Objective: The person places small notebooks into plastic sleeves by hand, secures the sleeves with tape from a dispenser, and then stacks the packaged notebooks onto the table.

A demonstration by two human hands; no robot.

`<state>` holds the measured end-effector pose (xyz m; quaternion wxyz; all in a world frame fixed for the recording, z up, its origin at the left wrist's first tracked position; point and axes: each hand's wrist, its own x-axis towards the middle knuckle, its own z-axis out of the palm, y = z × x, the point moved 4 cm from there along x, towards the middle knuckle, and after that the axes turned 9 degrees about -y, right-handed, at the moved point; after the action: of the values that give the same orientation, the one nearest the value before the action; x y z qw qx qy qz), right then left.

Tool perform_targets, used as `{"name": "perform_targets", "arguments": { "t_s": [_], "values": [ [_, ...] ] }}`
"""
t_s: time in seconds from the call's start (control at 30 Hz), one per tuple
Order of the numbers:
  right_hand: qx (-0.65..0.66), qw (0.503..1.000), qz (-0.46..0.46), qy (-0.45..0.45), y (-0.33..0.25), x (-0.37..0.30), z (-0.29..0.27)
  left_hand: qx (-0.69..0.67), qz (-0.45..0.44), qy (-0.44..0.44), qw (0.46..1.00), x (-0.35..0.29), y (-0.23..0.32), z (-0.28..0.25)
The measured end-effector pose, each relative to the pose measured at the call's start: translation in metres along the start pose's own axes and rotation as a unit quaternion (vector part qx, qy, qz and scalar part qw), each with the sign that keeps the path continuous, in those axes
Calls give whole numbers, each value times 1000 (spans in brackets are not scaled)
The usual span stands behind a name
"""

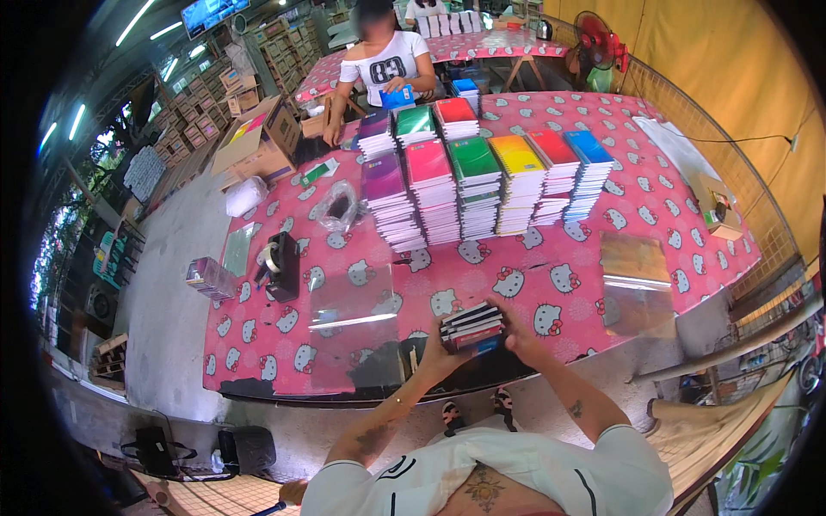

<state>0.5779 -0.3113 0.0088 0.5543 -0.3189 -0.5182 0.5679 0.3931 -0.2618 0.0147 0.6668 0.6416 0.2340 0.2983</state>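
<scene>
White jersey [551, 453] nearest. Left hand [439, 359] and right hand [523, 341] part-closed around small notebook stack [472, 328], above near edge of pink table [585, 335]; uneven squeeze could shear layers, spilling some.

A pink table [559, 116] fills the middle, and a back table [482, 45] stands at twelve o'clock. A red fan [595, 39] is at one, a yellow wall [731, 60] at two. Grey floor [172, 241] and a green chair [107, 271] are at nine. Long white lights [135, 23] shine at ten.
</scene>
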Motion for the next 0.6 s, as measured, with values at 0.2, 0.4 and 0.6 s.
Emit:
{"name": "perform_targets", "arguments": {
  "t_s": [0.2,0.4,0.6],
  "values": [
    [-51,990,-32,126,46,-4,38,70,89,-16,993,1,-48,-13],
    [-151,978,-78,121,41,-1,38,107,69,-23,992,8,-48,-13],
    [-90,992,-10,90,67,-4,39,161,51,-27,985,-8,-67,-22]
  ]
}}
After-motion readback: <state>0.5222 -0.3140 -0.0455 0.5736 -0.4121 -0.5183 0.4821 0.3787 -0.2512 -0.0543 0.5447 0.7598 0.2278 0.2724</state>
